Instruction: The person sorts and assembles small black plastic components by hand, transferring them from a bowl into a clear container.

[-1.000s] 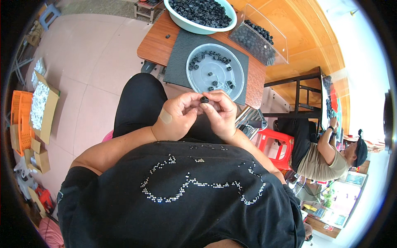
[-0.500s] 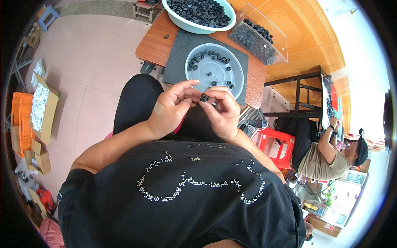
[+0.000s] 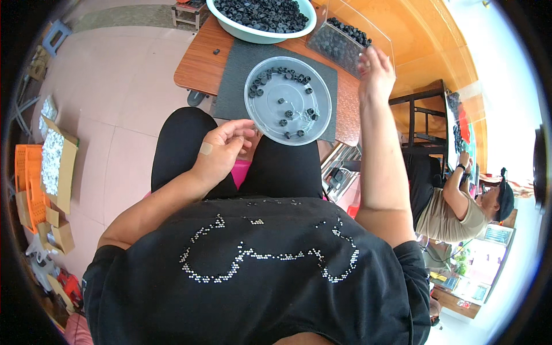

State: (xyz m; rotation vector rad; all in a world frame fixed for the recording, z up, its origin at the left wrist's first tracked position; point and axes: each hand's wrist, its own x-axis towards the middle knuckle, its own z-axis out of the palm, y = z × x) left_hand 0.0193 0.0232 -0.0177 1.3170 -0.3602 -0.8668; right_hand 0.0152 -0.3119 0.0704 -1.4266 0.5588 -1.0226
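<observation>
My left hand [image 3: 221, 150] hovers over my lap beside the near left rim of a round clear plastic basin [image 3: 270, 127]. Its fingers are loosely bent and apart, with nothing visible in them. Several small black round parts [image 3: 283, 122] lie scattered in the basin, more of them along its far side. My right hand [image 3: 377, 75] is raised at the far right, next to a clear rectangular bin [image 3: 329, 52] of similar black parts. Blur on its bent fingertips hides whether they hold anything.
A pale green tub [image 3: 261, 35] full of black parts stands at the back of the brown table [image 3: 198, 66]. A dark mat [image 3: 233, 80] lies under the basin. At right, a person [image 3: 454, 201] works by a dark-framed table. Boxes and an orange crate [image 3: 34, 178] stand at left.
My right hand has moved from the small black part held over the basin's near edge out to the clear bin at the far right. My left hand has stayed low over my lap, fingers apart.
</observation>
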